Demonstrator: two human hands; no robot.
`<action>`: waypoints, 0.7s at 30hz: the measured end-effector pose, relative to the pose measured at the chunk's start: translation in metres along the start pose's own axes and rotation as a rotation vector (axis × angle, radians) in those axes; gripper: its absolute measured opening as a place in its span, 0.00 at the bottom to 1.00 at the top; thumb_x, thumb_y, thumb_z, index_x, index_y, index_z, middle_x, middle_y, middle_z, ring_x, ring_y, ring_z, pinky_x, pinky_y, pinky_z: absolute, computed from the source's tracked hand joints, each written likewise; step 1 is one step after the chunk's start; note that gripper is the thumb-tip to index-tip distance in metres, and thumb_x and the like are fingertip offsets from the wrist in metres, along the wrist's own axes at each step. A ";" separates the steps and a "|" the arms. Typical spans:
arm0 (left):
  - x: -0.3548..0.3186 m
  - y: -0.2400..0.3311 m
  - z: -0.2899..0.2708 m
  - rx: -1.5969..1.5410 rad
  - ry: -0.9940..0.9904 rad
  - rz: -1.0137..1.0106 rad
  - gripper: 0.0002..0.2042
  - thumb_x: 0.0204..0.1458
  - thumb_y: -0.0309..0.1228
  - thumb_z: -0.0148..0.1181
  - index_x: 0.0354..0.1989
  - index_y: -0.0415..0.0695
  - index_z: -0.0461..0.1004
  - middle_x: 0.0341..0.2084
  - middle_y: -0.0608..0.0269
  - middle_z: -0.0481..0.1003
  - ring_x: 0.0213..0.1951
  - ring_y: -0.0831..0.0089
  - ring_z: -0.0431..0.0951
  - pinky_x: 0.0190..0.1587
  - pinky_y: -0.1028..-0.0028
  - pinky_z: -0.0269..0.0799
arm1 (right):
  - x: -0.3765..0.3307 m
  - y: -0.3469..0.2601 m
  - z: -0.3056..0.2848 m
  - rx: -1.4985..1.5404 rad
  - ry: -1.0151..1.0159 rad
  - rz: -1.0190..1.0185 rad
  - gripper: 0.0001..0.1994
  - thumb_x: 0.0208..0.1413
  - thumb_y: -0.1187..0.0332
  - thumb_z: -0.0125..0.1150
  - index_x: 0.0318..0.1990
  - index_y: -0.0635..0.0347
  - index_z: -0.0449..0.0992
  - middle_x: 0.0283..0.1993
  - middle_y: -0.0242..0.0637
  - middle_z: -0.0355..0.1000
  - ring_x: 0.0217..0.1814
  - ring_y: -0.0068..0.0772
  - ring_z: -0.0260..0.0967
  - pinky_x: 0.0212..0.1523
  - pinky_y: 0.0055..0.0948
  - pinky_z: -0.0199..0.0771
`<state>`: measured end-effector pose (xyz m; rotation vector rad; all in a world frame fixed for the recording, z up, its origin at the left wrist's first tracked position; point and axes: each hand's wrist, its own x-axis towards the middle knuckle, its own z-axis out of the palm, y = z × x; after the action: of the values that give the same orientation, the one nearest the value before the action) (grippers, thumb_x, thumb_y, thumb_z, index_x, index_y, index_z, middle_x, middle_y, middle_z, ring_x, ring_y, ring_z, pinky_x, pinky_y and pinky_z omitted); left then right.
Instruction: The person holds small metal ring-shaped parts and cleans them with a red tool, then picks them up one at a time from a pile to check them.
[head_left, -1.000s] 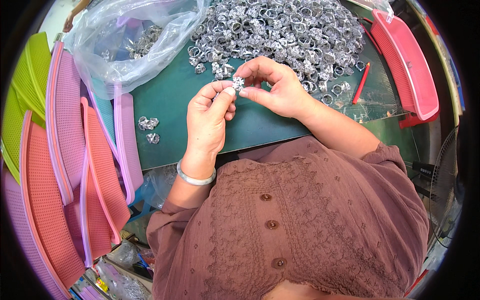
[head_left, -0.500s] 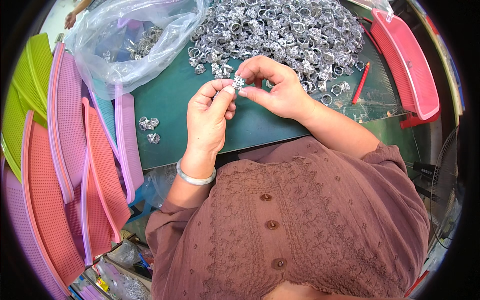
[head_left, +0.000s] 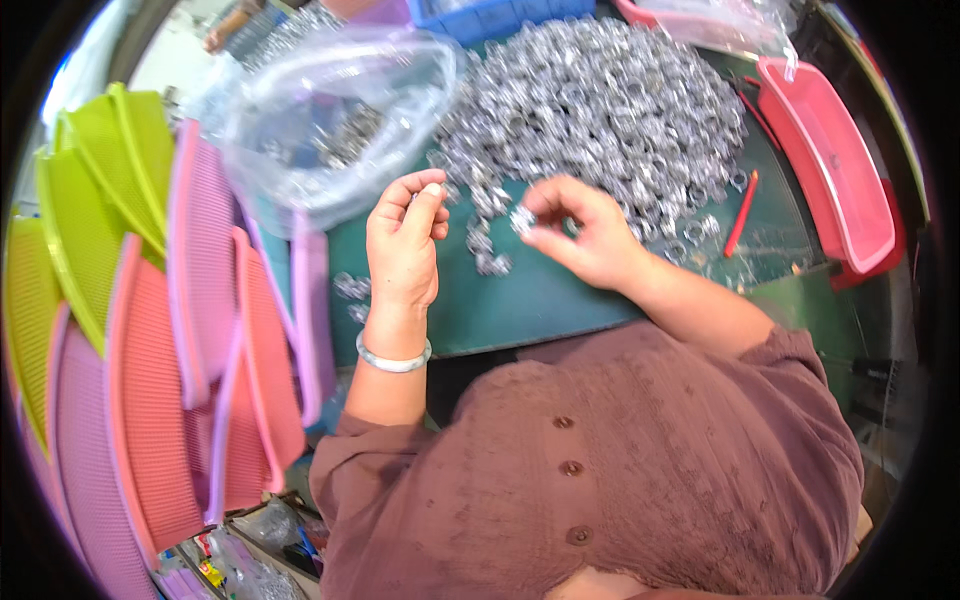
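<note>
My right hand (head_left: pixel 588 232) pinches a silver ring (head_left: pixel 522 220) with a sparkling cluster head between thumb and fingertips. To its left, my left hand (head_left: pixel 404 240) is raised with thumb and fingers pressed together; a small glint shows between them, too blurred to name. Beyond both hands spreads a large heap of silver rings (head_left: pixel 600 120) on the green table (head_left: pixel 470 315). A few loose rings (head_left: pixel 487 252) lie between my hands. More loose rings (head_left: pixel 352 287) rest left of my left wrist, which wears a pale bangle (head_left: pixel 394 362).
An open clear plastic bag (head_left: pixel 262 150) with rings inside stands at the far left. Stacked green, purple and orange perforated baskets (head_left: pixel 150 400) crowd the left side. On the right are a red pen (head_left: pixel 742 213) and a pink basket (head_left: pixel 825 165). A blue crate (head_left: pixel 500 17) sits at the back.
My hands have moved apart, the ring now in my right hand only. Several rings now lie between my hands. The view has shifted, bringing the blue crate in.
</note>
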<state>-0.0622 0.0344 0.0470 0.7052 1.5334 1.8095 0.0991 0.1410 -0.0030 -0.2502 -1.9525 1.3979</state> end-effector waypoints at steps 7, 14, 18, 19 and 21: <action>0.095 0.030 -0.065 0.780 0.332 0.472 0.16 0.45 0.27 0.55 0.43 0.36 0.68 0.38 0.56 0.69 0.40 0.68 0.70 0.44 0.73 0.65 | 0.001 -0.003 0.009 0.032 0.005 -0.048 0.11 0.41 0.74 0.62 0.32 0.62 0.68 0.31 0.33 0.67 0.27 0.20 0.65 0.26 0.19 0.66; 0.042 0.015 0.003 0.510 -0.126 0.277 0.11 0.47 0.27 0.55 0.40 0.38 0.69 0.33 0.62 0.70 0.36 0.75 0.70 0.40 0.78 0.65 | 0.005 -0.001 -0.002 0.161 0.083 0.003 0.10 0.43 0.74 0.61 0.33 0.63 0.68 0.29 0.31 0.66 0.28 0.18 0.64 0.27 0.18 0.65; -0.011 0.002 0.034 0.214 -0.381 0.017 0.06 0.51 0.27 0.52 0.35 0.39 0.70 0.25 0.72 0.69 0.28 0.85 0.66 0.32 0.84 0.63 | 0.006 -0.013 -0.006 0.139 0.112 -0.027 0.10 0.43 0.75 0.61 0.34 0.62 0.68 0.29 0.30 0.65 0.28 0.17 0.64 0.27 0.17 0.64; -0.018 0.002 0.037 0.156 -0.395 -0.017 0.06 0.51 0.27 0.52 0.35 0.39 0.69 0.25 0.72 0.69 0.28 0.85 0.66 0.31 0.84 0.63 | 0.005 -0.015 -0.008 0.127 0.107 -0.034 0.10 0.43 0.75 0.61 0.33 0.62 0.68 0.29 0.30 0.65 0.28 0.18 0.64 0.27 0.17 0.64; -0.024 -0.002 0.042 0.085 -0.407 -0.026 0.05 0.52 0.27 0.51 0.36 0.40 0.69 0.27 0.71 0.69 0.30 0.84 0.67 0.33 0.83 0.64 | 0.000 -0.017 -0.013 0.100 0.108 -0.037 0.10 0.43 0.75 0.61 0.33 0.61 0.68 0.29 0.30 0.65 0.29 0.18 0.64 0.27 0.18 0.65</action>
<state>-0.0148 0.0426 0.0519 1.0185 1.3418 1.4748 0.1113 0.1441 0.0144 -0.2368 -1.7856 1.4247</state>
